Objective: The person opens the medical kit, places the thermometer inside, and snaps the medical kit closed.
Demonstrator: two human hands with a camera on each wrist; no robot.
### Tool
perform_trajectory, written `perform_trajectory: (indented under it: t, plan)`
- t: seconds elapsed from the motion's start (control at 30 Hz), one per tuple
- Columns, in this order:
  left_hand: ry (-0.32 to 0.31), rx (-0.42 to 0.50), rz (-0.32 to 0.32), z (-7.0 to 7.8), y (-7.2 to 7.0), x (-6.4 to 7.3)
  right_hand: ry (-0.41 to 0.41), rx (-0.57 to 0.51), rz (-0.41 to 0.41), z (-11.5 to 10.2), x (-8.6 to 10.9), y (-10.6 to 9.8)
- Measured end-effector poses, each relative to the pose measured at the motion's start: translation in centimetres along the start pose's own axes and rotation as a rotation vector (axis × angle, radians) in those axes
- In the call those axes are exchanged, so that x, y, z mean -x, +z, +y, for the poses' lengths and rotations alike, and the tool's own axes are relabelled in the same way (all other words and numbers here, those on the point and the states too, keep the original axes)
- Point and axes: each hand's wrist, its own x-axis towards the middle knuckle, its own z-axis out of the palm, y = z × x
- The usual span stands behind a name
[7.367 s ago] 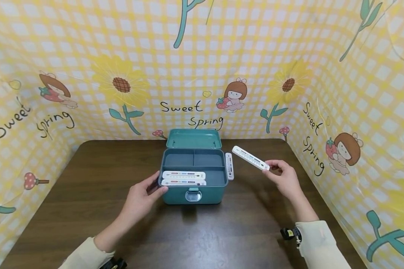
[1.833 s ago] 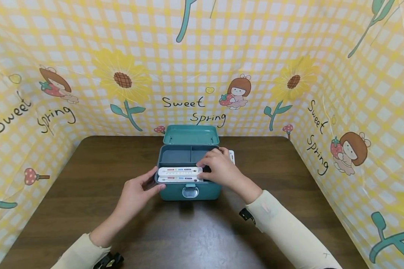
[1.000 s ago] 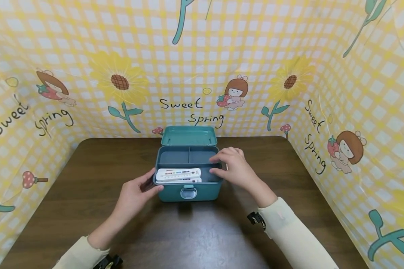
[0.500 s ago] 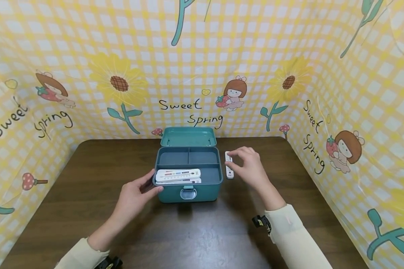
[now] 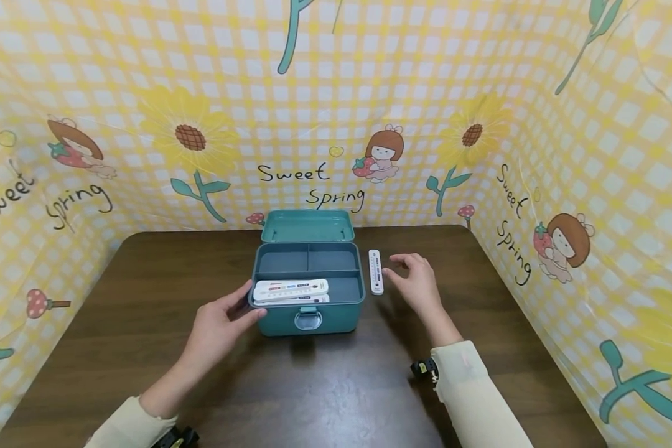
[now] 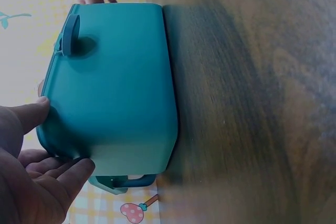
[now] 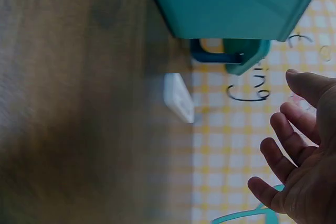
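A teal storage box [image 5: 308,320] stands on the table with its lid raised. My left hand [image 5: 218,323] holds its front left corner, thumb at the front and fingers along the side; the left wrist view shows that hand [image 6: 42,166] against the box wall. In the box's front compartment, at the left, lie white strip thermometers [image 5: 291,289], one slanting over another. A further white thermometer [image 5: 375,272] lies on the table right of the box. My right hand [image 5: 420,283] hovers just right of it, fingers loosely bent, holding nothing; the right wrist view shows a gap between hand [image 7: 299,145] and thermometer [image 7: 179,98].
Two back compartments [image 5: 282,258] of the box hold nothing visible. The raised lid [image 5: 308,225] leans toward the patterned cloth wall [image 5: 308,143] behind the brown wooden table [image 5: 201,398]. A metal latch [image 5: 308,320] hangs on the box front.
A thermometer once held in my right hand now lies in the box with the others. That hand has withdrawn rightward to beside the loose thermometer. My left hand stays on the box.
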Motion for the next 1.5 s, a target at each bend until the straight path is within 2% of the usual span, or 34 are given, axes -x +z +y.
perform_trajectory:
  t: [0.33,0.63,0.9,1.23,1.5]
  plan:
    - [-0.005,-0.014,0.004,0.0,0.1,-0.1,0.075,-0.056,-0.004,2.2,-0.1,3.0]
    - [0.003,-0.014,0.003,-0.2,0.1,-0.1,0.144,-0.023,0.002,2.9,0.3,4.2]
    - [0.005,-0.021,0.016,-0.3,0.2,-0.2,0.222,0.035,0.041,3.5,0.8,5.1]
    - [0.010,-0.022,0.034,-0.5,0.4,0.0,0.239,0.176,0.086,3.8,1.4,6.8]
    - [0.014,-0.020,0.035,-0.4,0.3,-0.1,0.265,0.305,0.076,3.3,1.2,7.0]
